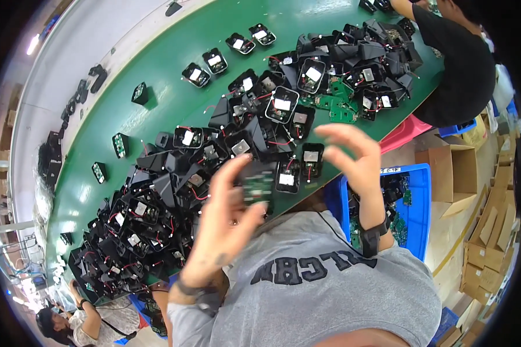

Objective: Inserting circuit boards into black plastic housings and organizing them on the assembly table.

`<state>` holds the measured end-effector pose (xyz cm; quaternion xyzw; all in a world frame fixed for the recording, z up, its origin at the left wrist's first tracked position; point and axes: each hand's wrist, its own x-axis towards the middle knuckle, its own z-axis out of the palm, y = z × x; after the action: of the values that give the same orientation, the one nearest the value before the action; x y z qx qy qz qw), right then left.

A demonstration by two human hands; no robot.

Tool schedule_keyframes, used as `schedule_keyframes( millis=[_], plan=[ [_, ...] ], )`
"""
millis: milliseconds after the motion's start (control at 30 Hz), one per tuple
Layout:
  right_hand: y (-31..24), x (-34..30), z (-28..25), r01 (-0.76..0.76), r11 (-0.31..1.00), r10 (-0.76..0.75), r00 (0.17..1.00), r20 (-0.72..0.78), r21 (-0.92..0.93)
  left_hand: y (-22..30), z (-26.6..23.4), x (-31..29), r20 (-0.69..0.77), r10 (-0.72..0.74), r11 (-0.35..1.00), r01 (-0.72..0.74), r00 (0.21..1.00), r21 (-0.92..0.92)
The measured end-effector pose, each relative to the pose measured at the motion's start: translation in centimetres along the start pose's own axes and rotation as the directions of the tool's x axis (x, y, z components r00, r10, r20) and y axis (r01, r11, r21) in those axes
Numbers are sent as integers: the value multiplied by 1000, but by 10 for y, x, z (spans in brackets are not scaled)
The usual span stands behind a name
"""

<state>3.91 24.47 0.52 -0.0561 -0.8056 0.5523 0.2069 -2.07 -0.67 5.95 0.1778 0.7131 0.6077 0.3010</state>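
Observation:
My left hand [220, 217] grips a black plastic housing with a green circuit board [257, 186] in its mouth; motion blurs the piece. My right hand [358, 159] is raised to the right of it, fingers spread and curved, holding nothing. Just beyond the table's near edge, two black housings with white-topped modules, one left [287, 176] and one right [312, 159], lie between my hands. A long heap of similar black housings [162, 179] with red wires runs along the table. Loose green circuit boards [337, 104] lie among the heap farther off.
The green table [173, 75] carries several separate housings [215, 60] along its far side. A blue bin [427, 214] with boards stands at my right, beside an open cardboard box [448, 173]. One co-worker [460, 75] is at the far right, another [92, 318] at the lower left.

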Motion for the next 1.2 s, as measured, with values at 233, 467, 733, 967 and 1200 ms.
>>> schedule_keyframes(
  millis=[233, 467, 733, 967, 1200],
  plan=[
    [71, 2, -4, -2, 742, -188, 959, -211, -670, 52, -114, 44, -284, 220, 922, -105, 933, 373],
    [56, -9, 0, -95, 916, -63, 924, -376, -389, -14, -221, 185, -208, -200, 832, 279, 957, 481],
    [81, -17, -2, -68, 931, -83, 918, -388, -359, -28, -200, 237, -187, 331, 51, 180, 925, 982],
    [55, -16, -24, -7, 883, 7, 1000, -1, -469, -38, -180, 263, -126, 318, 276, 35, 940, 961],
    [53, -17, -21, -33, 896, 20, 999, -34, -442, -36, -168, 248, -49, 318, 468, -112, 947, 877]
  ],
)
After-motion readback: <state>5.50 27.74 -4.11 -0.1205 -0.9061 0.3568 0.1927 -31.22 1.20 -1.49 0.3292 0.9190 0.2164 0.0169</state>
